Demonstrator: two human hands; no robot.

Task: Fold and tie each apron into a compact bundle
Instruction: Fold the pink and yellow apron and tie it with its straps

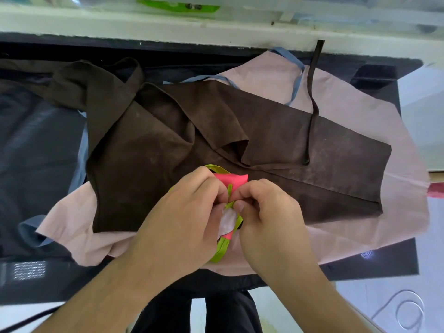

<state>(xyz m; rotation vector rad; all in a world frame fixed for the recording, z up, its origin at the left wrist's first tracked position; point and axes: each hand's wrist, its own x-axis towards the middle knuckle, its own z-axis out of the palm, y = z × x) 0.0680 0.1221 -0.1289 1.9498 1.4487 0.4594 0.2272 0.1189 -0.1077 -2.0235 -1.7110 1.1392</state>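
A small pink apron bundle [231,180] with lime-green straps [222,249] sits between both hands at the near middle of the table. My left hand [182,212] grips the bundle from the left, and a white patch shows beside its thumb. My right hand [269,210] pinches the green strap against the bundle from the right. Most of the bundle is hidden by the fingers. Under the hands a brown apron [240,140] lies spread and creased, its thin strap [312,102] running toward the far edge. Beneath it lies a pale pink apron [360,224] with blue straps [296,85].
The aprons cover a black table [36,152]. A white ledge [144,27] runs along the far side. The table's right edge ends near a pale floor with a white cable [408,313]. My dark-trousered legs [228,313] show below the near edge.
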